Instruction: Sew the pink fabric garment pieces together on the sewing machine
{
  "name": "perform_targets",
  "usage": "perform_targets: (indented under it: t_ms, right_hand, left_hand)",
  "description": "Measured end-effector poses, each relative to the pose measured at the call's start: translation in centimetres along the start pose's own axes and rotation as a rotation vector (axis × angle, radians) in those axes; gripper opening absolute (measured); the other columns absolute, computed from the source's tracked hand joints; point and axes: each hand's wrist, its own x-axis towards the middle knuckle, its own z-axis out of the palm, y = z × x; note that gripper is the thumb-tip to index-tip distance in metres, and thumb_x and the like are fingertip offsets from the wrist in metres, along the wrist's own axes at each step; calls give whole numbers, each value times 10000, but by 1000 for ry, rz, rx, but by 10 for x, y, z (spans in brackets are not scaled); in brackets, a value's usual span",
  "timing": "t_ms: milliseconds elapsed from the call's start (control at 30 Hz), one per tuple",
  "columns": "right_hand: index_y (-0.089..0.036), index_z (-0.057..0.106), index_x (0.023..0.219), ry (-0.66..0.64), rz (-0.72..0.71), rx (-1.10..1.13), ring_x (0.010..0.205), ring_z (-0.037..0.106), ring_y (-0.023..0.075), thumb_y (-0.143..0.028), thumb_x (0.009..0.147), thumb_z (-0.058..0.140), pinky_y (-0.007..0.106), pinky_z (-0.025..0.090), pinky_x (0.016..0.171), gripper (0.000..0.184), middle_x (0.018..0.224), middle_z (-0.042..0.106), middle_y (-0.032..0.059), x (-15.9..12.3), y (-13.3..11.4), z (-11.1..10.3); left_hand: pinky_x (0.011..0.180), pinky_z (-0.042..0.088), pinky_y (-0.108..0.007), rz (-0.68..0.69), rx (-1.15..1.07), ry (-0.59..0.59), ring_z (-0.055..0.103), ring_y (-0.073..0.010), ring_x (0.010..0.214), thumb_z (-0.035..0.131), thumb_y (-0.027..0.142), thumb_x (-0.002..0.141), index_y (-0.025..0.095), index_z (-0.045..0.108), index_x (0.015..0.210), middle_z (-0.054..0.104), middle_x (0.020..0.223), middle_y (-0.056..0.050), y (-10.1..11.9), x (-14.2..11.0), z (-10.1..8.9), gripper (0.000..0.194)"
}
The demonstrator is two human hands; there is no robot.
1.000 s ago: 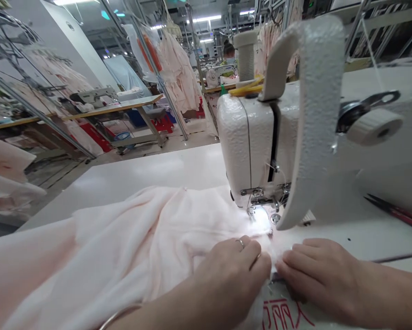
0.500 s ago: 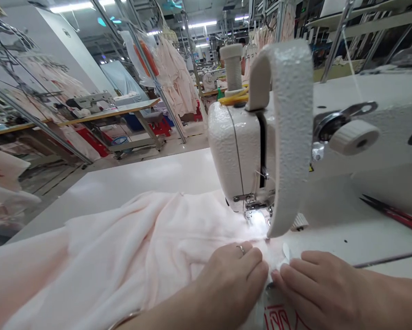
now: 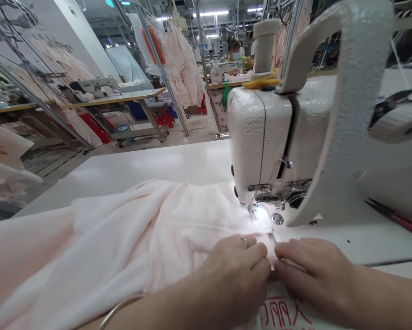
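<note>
- Hands had edged together, the left hand and right hand nearly meeting on the pink cloth.
- Both grips pressed down, apparently keeping it flat; whether they pinched, I cannot tell.
- Cloth lay on the desk, reaching under the sewing machine.

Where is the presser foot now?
The presser foot sits right of centre in the head view, on the pale pink fabric under the sewing machine head, just beyond the left hand.

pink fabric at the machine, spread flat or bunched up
Bunched up: the pink fabric lies in soft folds on the table, gathering between the left hand and right hand near the presser foot.
</note>
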Motion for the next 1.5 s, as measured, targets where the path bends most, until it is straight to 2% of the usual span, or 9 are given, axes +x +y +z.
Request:
perform_targets:
  t_ms: [133,233,433,600,800,1100,1233,1400,1500]
  right_hand:
    - [-132,569,741,33,-202,-127,597,454,167,-80,878,173,306,320,497,422,869,595,95,6,0,-15]
    - [-135,568,705,0,-244,-153,561,445,164,-46,868,154,308,314,476,453,781,602,92,7,0,-16]
    - [-161,531,766,-46,225,275,576,454,127,-133,843,390,275,325,509,163,713,548,24,5,2,-2]
    - [-174,549,714,-26,498,582,601,500,110,-176,820,476,255,374,567,128,675,573,-4,16,6,-7]
    - [-180,529,618,-67,683,631,527,429,108,-229,777,529,256,330,489,167,582,530,-15,22,5,-9]
    - [-186,508,585,-110,791,592,484,389,101,-208,717,541,232,299,442,137,523,473,-30,28,2,-9]
    - [-189,525,664,-66,692,482,477,415,99,-179,740,521,225,320,451,77,531,487,-35,24,1,-7]
    - [-182,596,800,125,214,184,631,504,138,-94,824,372,276,375,552,243,823,577,51,9,3,-3]
    - [-139,583,829,185,0,63,784,534,191,-74,844,337,322,414,657,255,860,597,91,7,4,-3]
  left_hand:
    - [453,316,-266,-4,-13,-12,351,-129,530,378,65,752,139,468,574,465,598,-26,1,0,-2,212]
    - [466,333,-269,-4,-18,-35,358,-136,547,367,76,773,140,473,579,469,611,-34,1,-1,-3,230]
    - [548,409,-295,-152,-63,-64,396,-153,611,395,75,753,125,521,657,495,686,-66,5,-10,-7,166]
    - [581,438,-315,-172,-39,-46,434,-165,630,331,62,810,116,551,803,529,714,-60,13,-16,-14,227]
    - [599,475,-360,-75,110,-118,507,-209,705,292,84,860,52,518,1065,584,814,-102,20,-20,-21,307]
    - [611,453,-349,-183,46,-79,476,-190,685,329,16,754,72,532,988,556,789,-74,21,-18,-14,315]
    - [610,440,-362,-179,-7,-115,472,-198,694,388,56,695,85,529,973,559,806,-80,17,-16,-13,313]
    - [614,431,-398,-159,-11,-117,501,-216,711,400,120,733,98,507,1047,579,824,-88,10,-18,-11,333]
    - [754,428,-429,-146,-12,-82,501,-256,956,388,180,794,117,526,1024,576,1039,-135,6,-17,-12,276]
